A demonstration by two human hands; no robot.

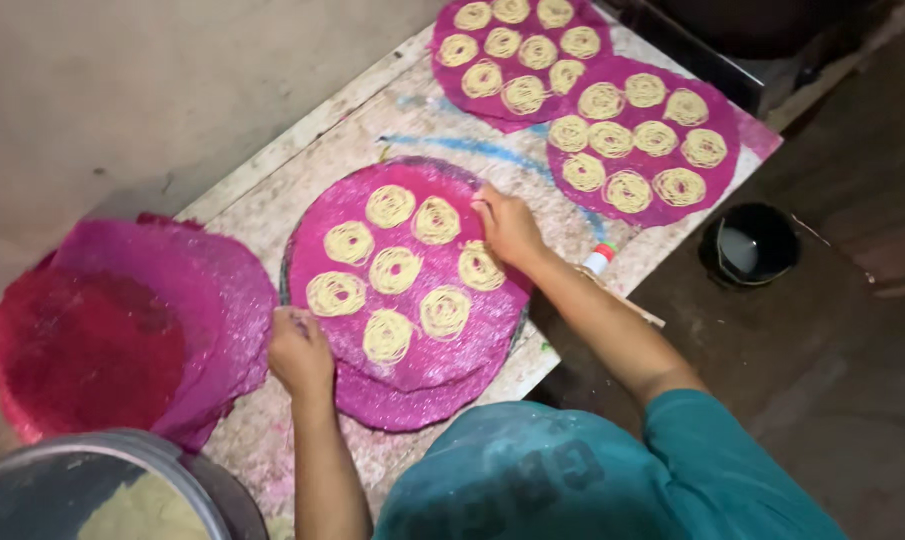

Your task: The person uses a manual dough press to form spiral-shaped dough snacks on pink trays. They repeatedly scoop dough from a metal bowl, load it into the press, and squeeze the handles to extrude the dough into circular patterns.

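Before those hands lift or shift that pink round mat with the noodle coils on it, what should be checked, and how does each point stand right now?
1. Left hand has the near-left edge of the middle pink mat: ok, its fingers rest on the rim.
2. Right hand has the far-right edge: ok.
3. Noodle coils lie apart from each other: ok, eight separate coils.
4. Mat sits flat on the mat under it: ok.
5. Stack of empty pink mats stays out of the way: ok, at the left.
6. Grip is firm: cannot tell.
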